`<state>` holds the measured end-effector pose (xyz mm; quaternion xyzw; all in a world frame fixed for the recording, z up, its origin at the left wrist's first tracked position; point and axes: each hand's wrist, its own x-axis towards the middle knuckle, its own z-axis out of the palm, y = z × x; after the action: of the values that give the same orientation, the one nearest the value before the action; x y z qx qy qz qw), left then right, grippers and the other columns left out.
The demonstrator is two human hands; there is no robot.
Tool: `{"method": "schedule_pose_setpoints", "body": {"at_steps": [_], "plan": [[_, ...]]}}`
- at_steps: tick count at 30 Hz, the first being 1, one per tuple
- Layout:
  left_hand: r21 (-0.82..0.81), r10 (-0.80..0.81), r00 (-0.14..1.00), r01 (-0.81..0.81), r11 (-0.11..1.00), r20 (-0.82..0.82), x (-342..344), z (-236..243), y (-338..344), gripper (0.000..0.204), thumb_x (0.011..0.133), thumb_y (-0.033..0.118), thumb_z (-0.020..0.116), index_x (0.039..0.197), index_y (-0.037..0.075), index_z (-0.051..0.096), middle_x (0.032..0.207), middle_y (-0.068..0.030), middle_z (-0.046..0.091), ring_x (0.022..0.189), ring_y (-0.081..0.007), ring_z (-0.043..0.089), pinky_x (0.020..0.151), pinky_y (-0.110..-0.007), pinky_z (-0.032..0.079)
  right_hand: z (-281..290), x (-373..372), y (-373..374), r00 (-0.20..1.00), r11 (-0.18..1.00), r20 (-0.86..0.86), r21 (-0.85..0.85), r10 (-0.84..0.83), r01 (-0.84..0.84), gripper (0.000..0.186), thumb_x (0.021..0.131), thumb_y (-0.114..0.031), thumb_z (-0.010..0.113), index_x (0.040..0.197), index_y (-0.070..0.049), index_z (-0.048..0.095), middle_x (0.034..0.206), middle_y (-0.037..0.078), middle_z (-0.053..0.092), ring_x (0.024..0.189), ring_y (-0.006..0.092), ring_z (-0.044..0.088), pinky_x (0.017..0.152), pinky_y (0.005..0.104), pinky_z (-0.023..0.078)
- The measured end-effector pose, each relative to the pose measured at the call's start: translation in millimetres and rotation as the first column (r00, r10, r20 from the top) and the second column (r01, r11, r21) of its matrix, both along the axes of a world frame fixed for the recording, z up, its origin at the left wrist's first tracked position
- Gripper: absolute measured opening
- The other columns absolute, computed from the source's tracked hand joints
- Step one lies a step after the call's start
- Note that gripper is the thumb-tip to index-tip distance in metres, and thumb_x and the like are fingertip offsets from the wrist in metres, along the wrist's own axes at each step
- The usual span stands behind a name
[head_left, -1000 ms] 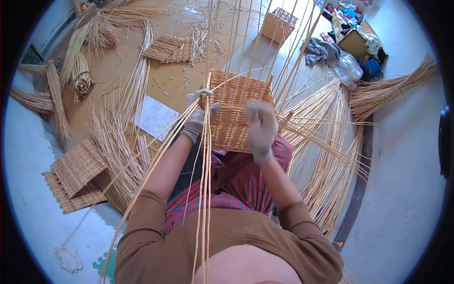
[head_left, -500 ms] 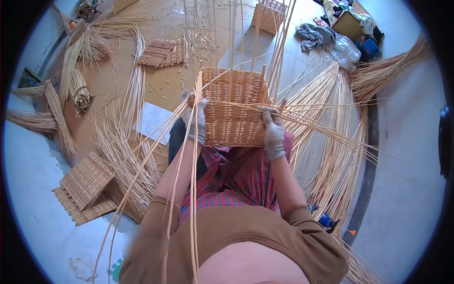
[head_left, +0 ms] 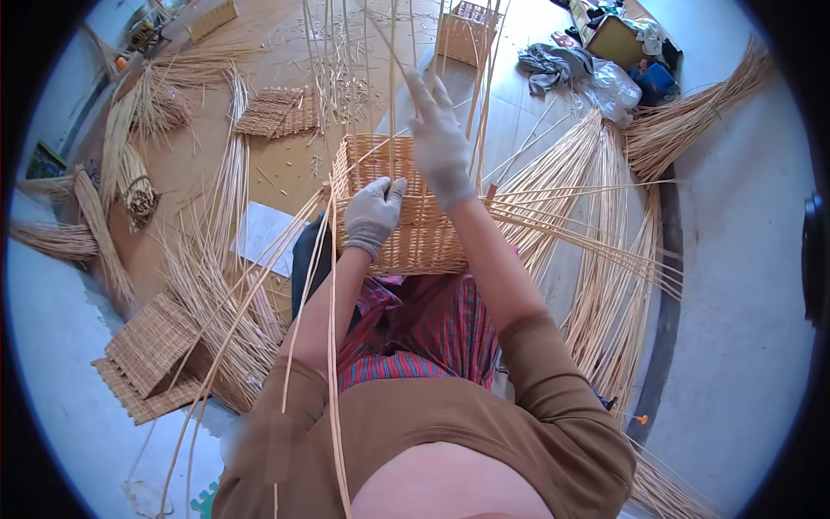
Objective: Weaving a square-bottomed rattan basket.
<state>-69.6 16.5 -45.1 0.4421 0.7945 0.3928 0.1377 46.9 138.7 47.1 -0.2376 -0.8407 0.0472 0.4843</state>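
A square, light-brown wicker basket (head_left: 424, 246) sits in front of my lap with its opening up. Long upright canes (head_left: 393, 95) rise from its weave, and loose weaving canes trail from its rim to both sides. My left hand (head_left: 373, 212), in a pale glove, is closed at the front rim, thumb and fingers pinching beside an upright cane. My right hand (head_left: 441, 143), gloved and slightly blurred, is raised above the basket. Its fingers stretch upward and apart among the canes, and a slanting cane meets the fingertips. The right forearm crosses in front of the basket's right part.
Bundles of long canes lie to the right (head_left: 588, 225) and left (head_left: 216, 303). Woven panels (head_left: 156, 346) rest at the lower left, another woven piece (head_left: 278, 112) farther off. A second basket (head_left: 467, 35) stands at the far side. A white sheet (head_left: 264, 238) lies left of the basket.
My right hand has left the basket's right rim and risen up and inward among the upright canes. My left hand has moved from the left corner to the front rim.
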Motion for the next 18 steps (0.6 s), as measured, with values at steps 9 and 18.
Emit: {"method": "schedule_pose_setpoints", "body": {"at_steps": [9,18], "plan": [[0.274,0.063,0.783,0.140,0.951,-0.618,41,41,-13,0.069,0.094,0.017,0.072,0.158,0.024,0.048,0.145,-0.0215,0.055,0.089,-0.0346,0.073,0.080,-0.049,0.061,-53,124,-38,0.831,0.674,-0.451,-0.727,-0.326,-0.130,0.013,0.104,-0.011,0.065,0.114,-0.002,0.064,0.093,0.005,0.068,0.086,0.0129,0.063,0.084,0.0293,0.053],[-0.061,-0.287,0.805,0.301,0.952,-0.519,97,2,20,0.095,0.087,0.001,0.064,0.166,0.044,0.032,0.147,-0.0213,0.050,0.074,-0.0335,0.072,0.068,-0.046,0.062,-7,117,62,0.829,0.692,-0.540,-0.654,-0.144,-0.306,0.053,0.107,-0.005,0.058,0.158,-0.011,0.047,0.107,0.011,0.074,0.103,0.0175,0.071,0.093,0.0353,0.061]]}}
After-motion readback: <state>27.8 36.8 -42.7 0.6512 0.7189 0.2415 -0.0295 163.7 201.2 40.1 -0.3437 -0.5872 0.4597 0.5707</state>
